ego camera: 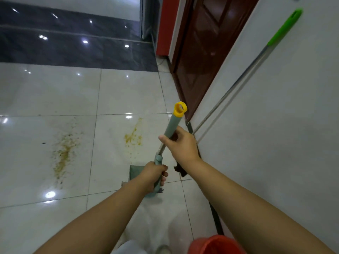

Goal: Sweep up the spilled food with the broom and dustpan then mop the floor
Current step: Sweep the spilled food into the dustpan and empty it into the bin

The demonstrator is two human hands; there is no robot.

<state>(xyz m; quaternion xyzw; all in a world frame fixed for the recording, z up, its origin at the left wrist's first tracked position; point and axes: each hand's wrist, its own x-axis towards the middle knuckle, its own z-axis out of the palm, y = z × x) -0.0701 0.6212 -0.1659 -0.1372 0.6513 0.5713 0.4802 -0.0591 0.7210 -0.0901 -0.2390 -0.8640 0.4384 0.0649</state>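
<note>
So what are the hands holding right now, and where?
Both grip one grey handle: right hand just below its yellow cap, left hand lower down, near the grey-green head.

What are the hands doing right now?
Left hand: closed around the lower part of the grey-green handle.
Right hand: closed around the same handle, higher up.

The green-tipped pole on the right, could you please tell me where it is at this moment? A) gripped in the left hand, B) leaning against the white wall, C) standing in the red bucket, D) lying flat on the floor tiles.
B: the green-tipped pole leans untouched against the white wall, while the left hand and right hand both grip the grey handle with the yellow cap.
</note>
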